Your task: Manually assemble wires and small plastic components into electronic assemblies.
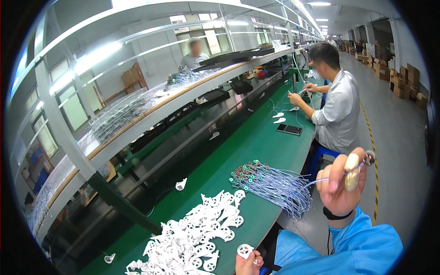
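At the bottom edge, my left hand (249,266) is closed round a small white plastic part (245,250) with a spoked round end that faces up. My right hand (338,190), in a blue sleeve with a black wristband, is raised at the right. Its fingers, with pale finger cots on two tips, pinch a bluish wire (322,179) near a small dark round piece (369,158). Left of my left hand lies a heap of similar white plastic parts (197,233). Beyond it is a bundle of bluish wires (282,188) with green and brown ends.
A green workbench (256,146) runs away from me, with a phone (289,129) and several loose white parts on it. A co-worker (339,96) sits farther along on the right. A metal-framed shelf (151,107) stands along the left; cardboard boxes (398,85) line the far wall.
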`<state>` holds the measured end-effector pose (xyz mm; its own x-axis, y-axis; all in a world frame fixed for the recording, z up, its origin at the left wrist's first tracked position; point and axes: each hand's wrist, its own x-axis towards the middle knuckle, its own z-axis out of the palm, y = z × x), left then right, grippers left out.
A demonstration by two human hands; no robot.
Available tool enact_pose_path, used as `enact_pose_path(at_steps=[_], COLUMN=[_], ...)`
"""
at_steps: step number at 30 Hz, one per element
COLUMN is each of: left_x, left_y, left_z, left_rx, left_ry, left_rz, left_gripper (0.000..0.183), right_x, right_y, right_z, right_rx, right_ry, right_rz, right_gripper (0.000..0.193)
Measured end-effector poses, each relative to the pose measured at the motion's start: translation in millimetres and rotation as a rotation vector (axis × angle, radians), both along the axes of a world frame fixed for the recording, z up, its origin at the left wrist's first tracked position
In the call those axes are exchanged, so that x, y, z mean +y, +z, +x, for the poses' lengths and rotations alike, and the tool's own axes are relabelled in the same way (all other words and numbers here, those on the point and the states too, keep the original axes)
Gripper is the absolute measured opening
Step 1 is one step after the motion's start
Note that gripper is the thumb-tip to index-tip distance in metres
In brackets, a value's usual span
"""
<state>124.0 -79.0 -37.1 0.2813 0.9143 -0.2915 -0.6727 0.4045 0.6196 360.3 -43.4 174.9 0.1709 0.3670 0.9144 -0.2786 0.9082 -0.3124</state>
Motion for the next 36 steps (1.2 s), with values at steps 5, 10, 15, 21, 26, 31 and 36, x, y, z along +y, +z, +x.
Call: enact_pose_path(at_steps=[5, 10, 15, 21, 26, 31, 36], left_x=[-3, -1, 4, 7, 5, 21, 62], left_y=[-2, 4, 5, 3, 3, -47, -201], left_z=[7, 8, 12, 28, 35, 66, 141], left_rx=[0.024, 0.075, 0.129, 0.137, 0.153, 0.931, 1.273], left_ry=[0.020, 0.020, -0.016, -0.009, -0.011, -0.200, -0.664], left_rz=[0.029, 0.022, 0.015, -0.005, -0.057, 0.611, 1.034], left_gripper=[0.013, 0.010, 0.008, 0.008, 0.009, 0.023, 0.021], right_x=[4, 61, 59, 63, 53, 41, 12], right_y=[1, -17, 10, 9, -6, -27, -40], right_z=[5, 25, 54, 61, 65, 71, 77], right_rx=[0.001, -0.227, -0.065, -0.109, -0.072, -0.013, 0.104], right_ry=[0.133, -0.147, -0.178, -0.192, -0.059, 0.045, -0.047], right_rz=[0.129, -0.370, -0.108, -0.117, -0.195, -0.183, -0.354], right_gripper=[0.019, 0.012, 0.017, 0.019, 0.020, 0.025, 0.022])
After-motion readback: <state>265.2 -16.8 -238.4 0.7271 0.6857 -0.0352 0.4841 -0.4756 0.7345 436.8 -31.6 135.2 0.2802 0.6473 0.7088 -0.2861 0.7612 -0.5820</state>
